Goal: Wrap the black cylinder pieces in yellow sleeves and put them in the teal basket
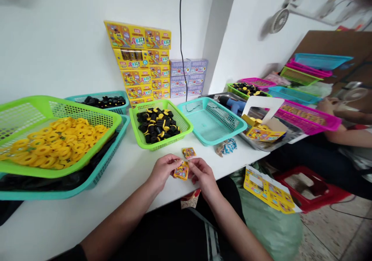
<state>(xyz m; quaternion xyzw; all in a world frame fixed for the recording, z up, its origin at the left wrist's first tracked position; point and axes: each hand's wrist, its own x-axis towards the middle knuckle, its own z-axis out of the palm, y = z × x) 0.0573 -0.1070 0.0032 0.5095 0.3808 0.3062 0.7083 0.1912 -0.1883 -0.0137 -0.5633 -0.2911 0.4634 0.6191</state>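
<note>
Far stacked yellow cartons (138, 59): large red Chinese title on each front, apparently 魔术杯!. Purple boxes (186, 76) beside them and near small yellow packet (181, 171): print illegible.

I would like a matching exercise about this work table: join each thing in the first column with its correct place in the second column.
Things:
1. yellow rings
2. black-and-yellow pieces
3. small yellow printed packet
4. yellow printed boxes

Places:
A. held between the left hand and right hand
B. stacked against the white wall
C. in the level lime-green basket
D. in the tilted lime-green basket, on a teal basket

Pairs: 1-D, 2-C, 3-A, 4-B
</note>
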